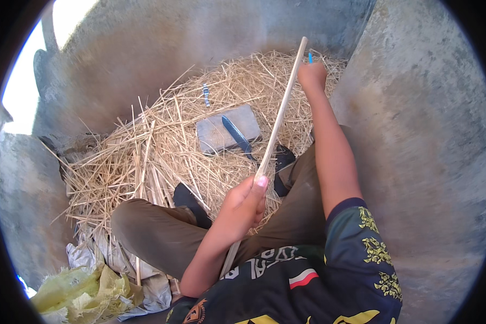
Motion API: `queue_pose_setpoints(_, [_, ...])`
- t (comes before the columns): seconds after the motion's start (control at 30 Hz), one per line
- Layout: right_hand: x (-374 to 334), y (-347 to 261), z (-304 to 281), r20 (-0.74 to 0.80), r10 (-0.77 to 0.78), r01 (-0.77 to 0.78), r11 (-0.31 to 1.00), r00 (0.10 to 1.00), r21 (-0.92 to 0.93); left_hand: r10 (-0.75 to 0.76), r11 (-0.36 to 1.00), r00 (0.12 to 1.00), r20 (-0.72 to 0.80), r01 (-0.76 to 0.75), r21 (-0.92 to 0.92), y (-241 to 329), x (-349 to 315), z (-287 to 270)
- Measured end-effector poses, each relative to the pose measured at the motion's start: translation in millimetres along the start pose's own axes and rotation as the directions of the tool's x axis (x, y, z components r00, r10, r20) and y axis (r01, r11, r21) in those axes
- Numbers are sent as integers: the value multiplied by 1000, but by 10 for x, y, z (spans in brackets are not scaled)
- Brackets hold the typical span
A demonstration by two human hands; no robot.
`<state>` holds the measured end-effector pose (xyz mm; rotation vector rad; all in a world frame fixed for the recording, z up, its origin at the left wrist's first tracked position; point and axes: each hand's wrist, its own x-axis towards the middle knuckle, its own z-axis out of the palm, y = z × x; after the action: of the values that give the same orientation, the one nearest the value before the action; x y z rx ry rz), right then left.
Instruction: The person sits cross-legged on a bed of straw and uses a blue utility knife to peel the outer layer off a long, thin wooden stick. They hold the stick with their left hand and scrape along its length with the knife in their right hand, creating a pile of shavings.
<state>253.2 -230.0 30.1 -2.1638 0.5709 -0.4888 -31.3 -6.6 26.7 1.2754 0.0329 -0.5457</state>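
Observation:
My left hand (242, 206) is closed around a long pale stick (282, 110), a cane or stalk, gripping it low down. The stick slants up and away to the right, and its lower end passes below the hand toward my lap. Stretched out far to the right, my right hand (312, 75) is closed on a small blue object (310, 57). Only a thin blue tip of it shows above the fist, so its kind is unclear. The stick's far end stands close beside this hand; whether they touch cannot be told.
A knife (236, 135) with a dark patterned blade lies across a grey block (210, 132) on straw (167, 146). Beyond the block lies a wristwatch (206, 95). Concrete walls (416, 135) rise around me. Crumpled yellow sheeting (86, 294) sits at the lower left. My legs are folded in front.

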Motion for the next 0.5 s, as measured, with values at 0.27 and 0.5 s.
queue_pose_setpoints(0.27, [-947,-368,111,257,-510,468,859,821,209,124,980,989,-80,-135,-149,87,229,-302])
queue_pose_setpoints(0.5, [-1739,-401,341,507,-737,858,514,446,-8,216,962,931,-294,-255,-99,130,259,-716])
